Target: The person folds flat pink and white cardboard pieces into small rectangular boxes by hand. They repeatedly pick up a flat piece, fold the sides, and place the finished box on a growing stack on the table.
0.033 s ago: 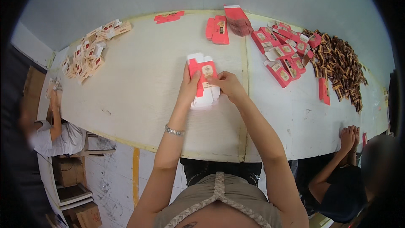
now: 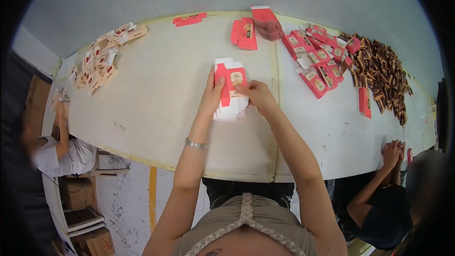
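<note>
Both my hands hold a small stack of flat, unfolded red-and-white cartons [image 2: 234,77] above the middle of the table. My left hand [image 2: 213,92] grips the stack's left edge, thumb on top and the other fingers mostly hidden. At the right edge, my right hand [image 2: 258,96] pinches the carton, its thumb on the printed red face. White flaps stick out at the top and bottom of the stack. Further back lie a few flat red cartons [image 2: 245,33], beside a taller stack of red cartons [image 2: 268,22].
Several folded red boxes [image 2: 315,79] lie in a heap to the right, next to a large pile of small brown wrapped pieces [image 2: 381,73]. Cream-coloured boxes [image 2: 97,66] are heaped at the left. Co-workers' hands [image 2: 392,155] [image 2: 60,111] are at both table ends.
The stack of cartons has shifted slightly up and to the right in my hands' grip. Everything else on the table stays in place.
</note>
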Demonstrator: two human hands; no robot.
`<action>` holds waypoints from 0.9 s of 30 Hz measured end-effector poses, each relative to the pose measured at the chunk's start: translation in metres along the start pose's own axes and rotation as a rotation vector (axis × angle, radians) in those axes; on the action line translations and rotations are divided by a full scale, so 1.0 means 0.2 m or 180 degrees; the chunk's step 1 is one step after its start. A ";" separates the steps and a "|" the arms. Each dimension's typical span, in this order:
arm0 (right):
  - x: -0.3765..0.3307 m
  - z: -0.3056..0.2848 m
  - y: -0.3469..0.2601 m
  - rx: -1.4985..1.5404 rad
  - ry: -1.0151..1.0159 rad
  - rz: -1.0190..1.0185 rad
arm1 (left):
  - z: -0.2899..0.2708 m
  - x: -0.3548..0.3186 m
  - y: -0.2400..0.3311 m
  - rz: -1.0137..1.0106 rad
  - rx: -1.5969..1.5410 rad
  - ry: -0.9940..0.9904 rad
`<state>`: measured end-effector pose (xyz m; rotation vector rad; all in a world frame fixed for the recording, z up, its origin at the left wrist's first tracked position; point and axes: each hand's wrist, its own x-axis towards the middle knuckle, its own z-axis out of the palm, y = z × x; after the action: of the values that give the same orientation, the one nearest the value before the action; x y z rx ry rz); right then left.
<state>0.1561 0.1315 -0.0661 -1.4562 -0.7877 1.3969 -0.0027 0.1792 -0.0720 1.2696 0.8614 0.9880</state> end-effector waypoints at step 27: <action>-0.77 -0.10 -0.07 -0.0765 0.0216 -0.1537 | 0.44 -0.50 0.44 0.0506 -0.1223 -0.0418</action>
<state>0.1554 -0.0088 0.0025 -1.3624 -1.2022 0.9057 0.0339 0.0559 0.0242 1.0679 0.4461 1.1205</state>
